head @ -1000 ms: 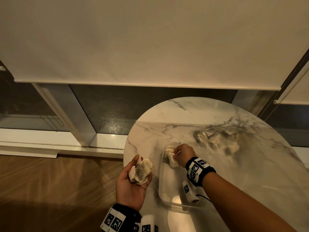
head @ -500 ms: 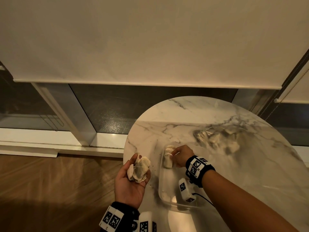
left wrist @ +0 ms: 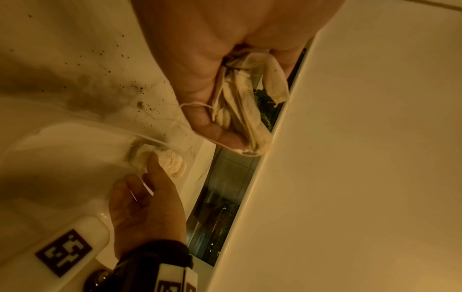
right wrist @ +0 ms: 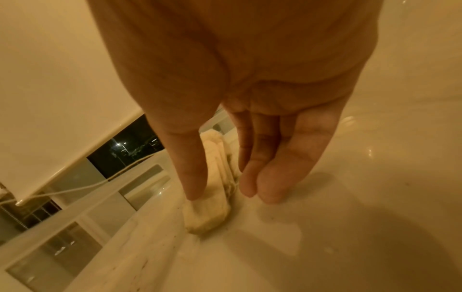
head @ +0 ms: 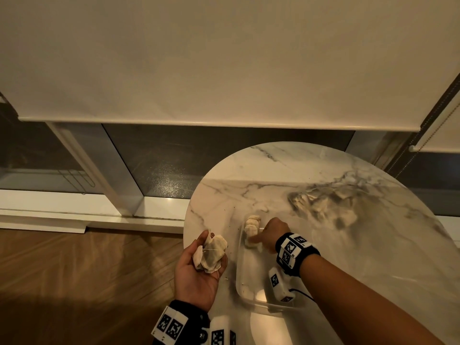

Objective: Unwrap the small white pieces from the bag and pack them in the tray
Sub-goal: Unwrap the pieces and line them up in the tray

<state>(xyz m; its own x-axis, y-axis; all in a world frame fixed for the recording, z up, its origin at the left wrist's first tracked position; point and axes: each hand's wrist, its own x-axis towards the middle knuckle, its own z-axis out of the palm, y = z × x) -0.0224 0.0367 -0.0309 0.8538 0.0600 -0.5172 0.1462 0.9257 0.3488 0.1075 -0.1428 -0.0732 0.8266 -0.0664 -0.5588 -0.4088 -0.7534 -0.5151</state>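
My left hand is held palm up just off the table's left edge, its fingers curled round a bundle of small white pieces with loose strings. The left wrist view shows my thumb across that bundle. A clear plastic tray lies on the marble table. Two or three white pieces are lined up in its far left corner. My right hand reaches into the tray with its fingers straight. In the right wrist view the thumb tip touches the nearest piece and the hand holds nothing.
A crumpled clear bag holding more white pieces lies on the round marble table, behind and to the right of the tray. Dark crumbs dot the tabletop near the tray. Wooden floor lies to the left, and a window with a lowered blind stands behind.
My right hand has let go of the piece it held in the tray's far corner, and its fingers have straightened. The left hand has stayed nearly still with its bundle.
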